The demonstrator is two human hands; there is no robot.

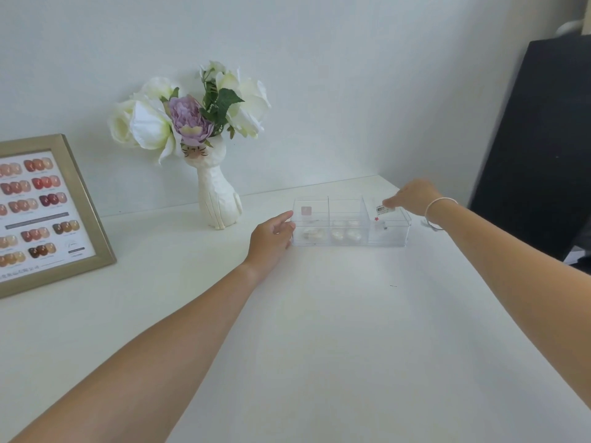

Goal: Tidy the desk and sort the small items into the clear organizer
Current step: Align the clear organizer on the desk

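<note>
Reaching arms: both forearms stretch out from the near edge across the white bench [319, 330] toward its far side.
Left hand: the left hand [271, 239] rests against the left end of the clear organizer [351, 241], fingers loosely curled, thumb touching the end wall; it holds nothing that can be seen.
Right hand: the right hand [412, 196] hovers over the organizer's right end, fingertips narrowed to a pinch on a small labelled item [381, 209] with a barcode, held above the right compartment.
Wrist: a thin white bracelet [435, 209] circles the right wrist.
Organizer axis: its long axis runs left to right, roughly parallel to the back wall, near the far right part of the bench.
Compartments: three in a row; the left holds a pale object and a pinkish square piece, the middle holds pale rounded pieces, the right shows a small red mark; finer detail cannot be told.
Vase: a white cat-shaped vase [217, 199] with white and lilac flowers stands upright left of the organizer, near the wall.
Frame: a gold picture frame [80, 199] showing nail colour samples leans at the far left.
Dark panel: a black panel [537, 155] stands beyond the bench's right edge.
</note>
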